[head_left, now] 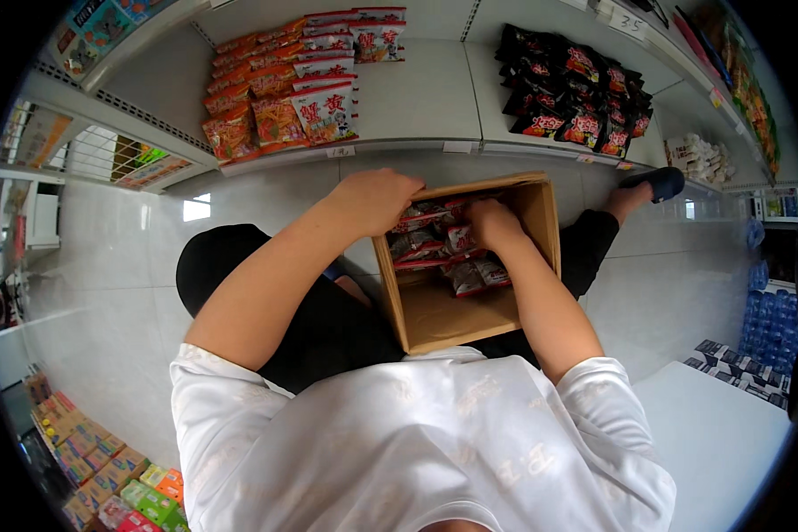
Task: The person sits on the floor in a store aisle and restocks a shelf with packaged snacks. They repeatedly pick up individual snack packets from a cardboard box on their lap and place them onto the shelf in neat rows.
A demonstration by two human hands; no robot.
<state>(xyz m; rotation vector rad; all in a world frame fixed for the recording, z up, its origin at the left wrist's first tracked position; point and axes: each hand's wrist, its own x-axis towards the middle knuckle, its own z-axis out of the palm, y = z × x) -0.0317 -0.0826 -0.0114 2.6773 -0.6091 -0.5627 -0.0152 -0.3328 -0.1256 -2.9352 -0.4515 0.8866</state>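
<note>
An open cardboard box [457,321] rests tilted between my legs. Small snack packets [419,244], dark with red edges and clear parts, lie in its far half; bare cardboard shows in the near half. My left hand [381,199] is closed over the box's rim at the far left corner. Inside the box, near the far wall, my right hand [495,223] reaches down among the packets with its fingers curled. Its fingertips are partly hidden, so whether a packet is in them does not show.
Ahead, a low shelf [421,129] carries rows of orange and white snack bags [279,111] on the left and black snack bags [576,89] on the right. White packets [696,155] sit farther right. Cartons [97,457] stand at lower left, a white surface [696,426] and bottled water [769,328] at right.
</note>
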